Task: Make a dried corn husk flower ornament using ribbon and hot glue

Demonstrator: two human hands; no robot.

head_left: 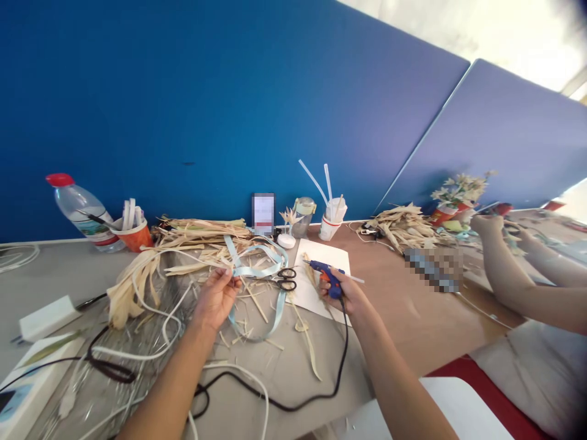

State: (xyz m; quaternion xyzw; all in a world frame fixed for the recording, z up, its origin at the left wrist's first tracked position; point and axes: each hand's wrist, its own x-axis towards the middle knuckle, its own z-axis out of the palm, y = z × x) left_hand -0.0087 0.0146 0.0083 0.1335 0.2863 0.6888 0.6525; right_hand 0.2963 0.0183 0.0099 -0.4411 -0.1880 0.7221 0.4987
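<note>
Clock directions were read from each hand named, with twelve pointing away from the person. Nearest, the black cord (pixel 346 348) curved over the surface (pixel 394 305) and up to the glue gun (pixel 326 269); the right hand (pixel 347 294) was wrapped round the gun's handle, its nozzle aimed at about ten o'clock; the left hand (pixel 219 298) was narrowed to a pinch on one end of the light blue ribbon (pixel 254 271).

The ribbon's loops spread from the left fingertips towards two and three o'clock, the main band running roughly along the nine-to-three line; the left hand, touching it, was the nearer one, while the gun lay at the left hand's three o'clock, its tip apart from the ribbon; the scissors (pixel 279 281) rested between, their handles towards the gun.

Beyond, white paper (pixel 332 252) lay partly under the gun; dry husks (pixel 206 231) were heaped at the left hand's twelve; farther still stood a phone (pixel 263 211) at its one and a cup (pixel 329 229) of straws at the right hand's eleven to twelve, before the blue partition (pixel 206 91).
</note>
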